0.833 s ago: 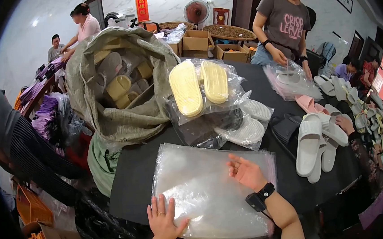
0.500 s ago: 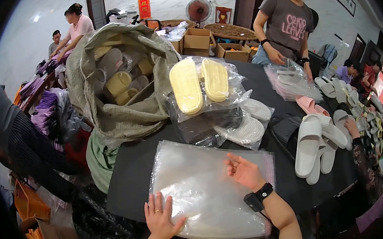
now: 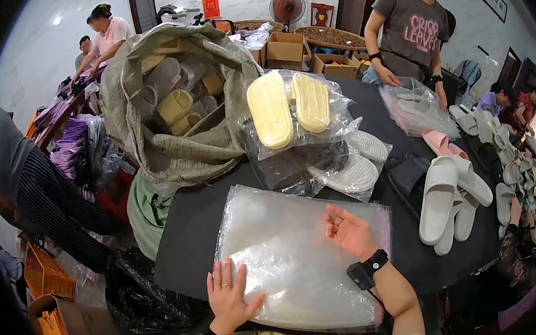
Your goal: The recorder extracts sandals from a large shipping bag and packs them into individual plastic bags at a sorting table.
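Observation:
A stack of clear plastic bags [image 3: 299, 247] lies on the black table in front of me. My left hand [image 3: 231, 293] rests flat on its lower left corner, fingers spread, with a ring on one finger. Over the right part of the stack is my right hand [image 3: 352, 233], palm turned inward and fingers loosely bent, holding nothing. I cannot tell whether it touches the bags. Beyond the stack, yellow slippers [image 3: 270, 110] in a clear bag lie on a dark bagged pair [image 3: 299, 165]. White bagged slippers [image 3: 356, 170] sit beside them.
A large woven sack [image 3: 186, 161] of bagged slippers stands at the far left. Loose white slippers [image 3: 437, 201], black slippers [image 3: 406, 174] and pink slippers [image 3: 440, 143] lie on the right. Across the table a person [image 3: 409, 37] handles a bag [image 3: 417, 105] with slippers.
The view has shifted slightly. At the right, another person's hand has drawn back from the grey slipper it was touching. My hands keep nearly the same places over the bags.

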Motion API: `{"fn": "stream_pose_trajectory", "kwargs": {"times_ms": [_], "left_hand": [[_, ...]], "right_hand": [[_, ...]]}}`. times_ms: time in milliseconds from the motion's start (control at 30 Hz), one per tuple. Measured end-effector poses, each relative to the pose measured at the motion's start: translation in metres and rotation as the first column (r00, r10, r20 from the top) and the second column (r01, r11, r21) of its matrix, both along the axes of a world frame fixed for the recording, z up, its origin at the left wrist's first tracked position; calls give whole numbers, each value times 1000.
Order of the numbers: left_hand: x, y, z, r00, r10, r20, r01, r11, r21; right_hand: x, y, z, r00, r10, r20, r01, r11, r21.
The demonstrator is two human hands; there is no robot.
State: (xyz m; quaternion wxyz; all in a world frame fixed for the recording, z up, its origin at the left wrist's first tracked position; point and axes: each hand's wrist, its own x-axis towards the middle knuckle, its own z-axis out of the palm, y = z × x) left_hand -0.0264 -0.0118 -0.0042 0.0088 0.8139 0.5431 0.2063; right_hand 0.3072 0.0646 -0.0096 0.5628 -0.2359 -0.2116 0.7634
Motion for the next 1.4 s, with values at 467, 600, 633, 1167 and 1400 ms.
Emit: {"fn": "stream_pose_trajectory", "kwargs": {"times_ms": [467, 600, 633, 1167, 1400], "left_hand": [[-1, -1, -4, 1000, 3, -9, -3, 1000, -1], [1, -1, -3, 1000, 20, -6, -20, 1000, -16], [0, -2, -4, 1000, 3, 1, -3, 1000, -6], [2, -4, 2, 1000, -12, -4, 13, 999, 52], [1, -4, 2, 1000, -8, -13, 8, 999, 40]], "right_hand": [[-1, -4, -2, 999, 16, -28, -15, 1000, 26], [-1, -2, -4, 999, 12, -38, -11, 999, 43], [2, -4, -10, 999, -5, -31, 6, 999, 53], [-3, -5, 1, 977, 129, 170, -144, 986, 78], [-3, -4, -1, 983, 118, 142, -131, 988, 80]]}}
